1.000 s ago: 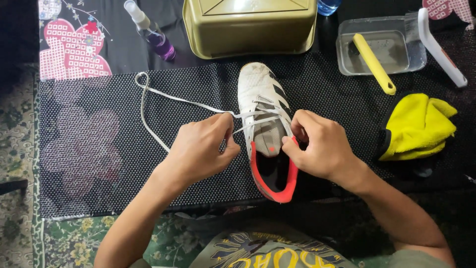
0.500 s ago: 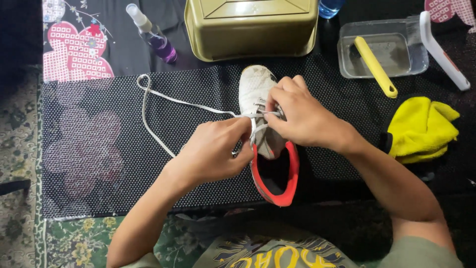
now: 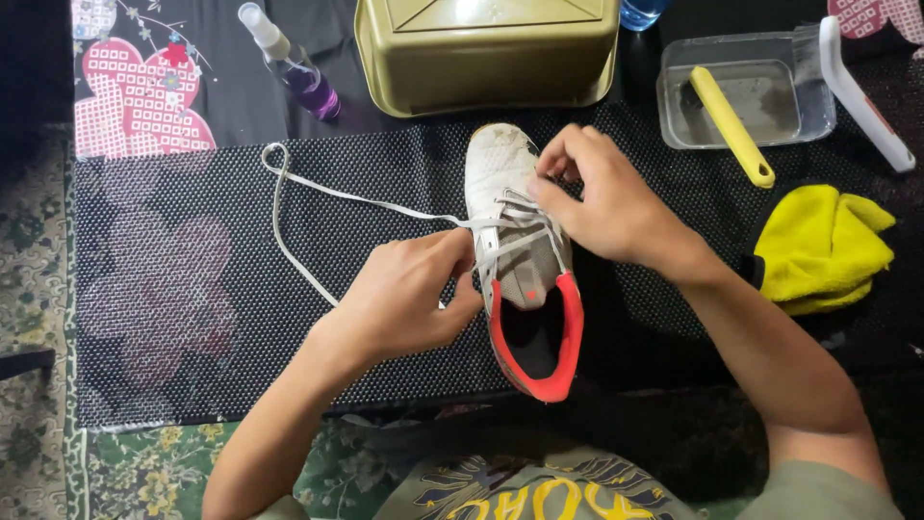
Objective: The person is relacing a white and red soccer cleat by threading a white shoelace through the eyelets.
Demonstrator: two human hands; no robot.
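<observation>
Centrally, a white sneaker (image 3: pixel 510 193) with a red-orange collar lies on a black mesh mat (image 3: pixel 192 289), toe pointing away from the person, heel opening toward the body. Left hand (image 3: pixel 409 294) sits just left of the shoe's tongue, fingers curled, thumb and forefinger pinching the white shoelace (image 3: pixel 318 193) where it leaves the eyelets. Lace runs left across the mat, loops near the far-left mat edge, comes back toward the hand. Right hand (image 3: pixel 602 197) rests on the shoe's right side, fingers bent, fingertips pinching lace at the upper eyelets near the toe end; exact strand held cannot be told.

Beyond the toe: olive-gold plastic tub (image 3: pixel 486 48), upside down, touching or almost touching the shoe tip. Left of the tub, a small spray bottle (image 3: pixel 294 63) lies tilted, white nozzle, purple liquid inside, label not readable. Right rear: clear rectangular container (image 3: pixel 808 96) with a yellow-handled brush (image 3: pixel 731 125) lying diagonally across it, a white-handled tool (image 3: pixel 861 91) on its right edge. Yellow cloth (image 3: pixel 823 246) crumpled right of the right forearm. Pink floral patterned fabric (image 3: pixel 135 96) at far left under the mat.
</observation>
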